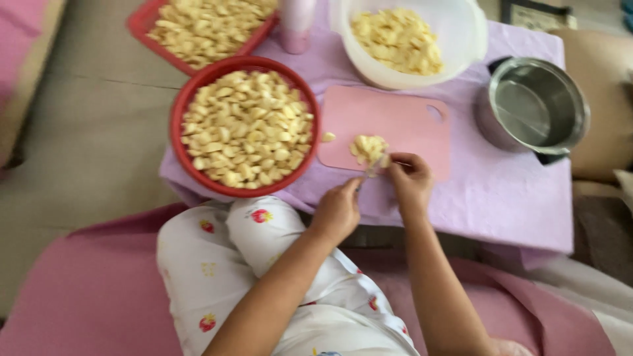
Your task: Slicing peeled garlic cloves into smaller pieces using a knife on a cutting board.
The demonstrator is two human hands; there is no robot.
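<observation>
**Inspector A:** Starting nearest: the left hand [337, 212] is curling loosely at the near edge of the counter [501, 198]; whether it is pinching anything I cannot tell. The right hand [410, 178] is closing its fingertips around something small and blurred, possibly a blade, right beside the pile of cut garlic [368, 149].

**Inspector B:** And the pile's position?

**Inspector A:** It is sitting on the pink cutting board [395, 125], close to the board's near edge. In my judgement, pieces are risking a roll onto the lilac cloth; one clove [328, 137] is already lying off the board.

**Inspector B:** Further out?

**Inspector A:** The red bowl [191, 99] of cloves is overhanging the counter's left corner, so a nudge from the left forearm could be tipping it. Beyond, the white bowl [461, 39], steel pot [534, 105] and red tray [142, 20] are standing clear.
</observation>
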